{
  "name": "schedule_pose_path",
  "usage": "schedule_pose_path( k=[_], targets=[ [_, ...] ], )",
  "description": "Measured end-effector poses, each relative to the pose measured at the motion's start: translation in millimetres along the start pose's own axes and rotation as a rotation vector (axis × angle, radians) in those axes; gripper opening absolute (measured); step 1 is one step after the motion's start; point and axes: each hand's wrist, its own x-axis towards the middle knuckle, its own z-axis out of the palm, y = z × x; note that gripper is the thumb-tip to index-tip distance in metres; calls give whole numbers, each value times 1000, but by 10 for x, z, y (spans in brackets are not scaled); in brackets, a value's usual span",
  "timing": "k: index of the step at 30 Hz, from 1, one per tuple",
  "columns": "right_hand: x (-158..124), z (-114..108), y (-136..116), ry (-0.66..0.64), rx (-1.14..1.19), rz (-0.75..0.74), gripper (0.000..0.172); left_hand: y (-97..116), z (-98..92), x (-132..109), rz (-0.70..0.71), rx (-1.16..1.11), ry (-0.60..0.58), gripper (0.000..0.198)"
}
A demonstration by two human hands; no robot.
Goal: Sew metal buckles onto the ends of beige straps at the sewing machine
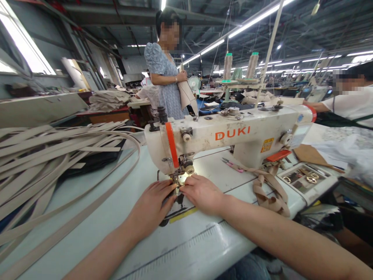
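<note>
A white DUKI sewing machine (pixel 233 136) stands on the pale table (pixel 96 225). My left hand (pixel 153 206) and my right hand (pixel 201 193) meet right under its needle (pixel 177 179), fingertips pinched together there. What they pinch is too small to make out. Beige straps (pixel 52 155) lie heaped on the table to my left, and one long strap (pixel 72 223) runs past my left forearm. A folded beige strap (pixel 269 190) hangs off the table's right side, behind my right hand.
A person in a blue patterned dress (pixel 166 74) stands behind the machine, holding beige material. Another person in white (pixel 352 103) sits at the right. A tray of metal buckles (pixel 304 177) sits right of the machine. Two thread cones (pixel 240 66) stand behind it.
</note>
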Motion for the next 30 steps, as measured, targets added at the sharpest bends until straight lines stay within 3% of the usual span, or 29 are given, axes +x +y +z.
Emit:
schedule_pose_path(
  k=[22, 25, 30],
  targets=[
    [4, -34, -7, -14, 48, 29, 21, -62, -19, 20, -18, -43, 1, 36],
    [-16, -40, 2, 17, 98, 63, 21, -219, -8, 130, -56, -80, 4, 35],
    [-49, -19, 42, 111, 181, 126, 23, -468, 176, 552, -64, -74, 5, 31]
  ],
)
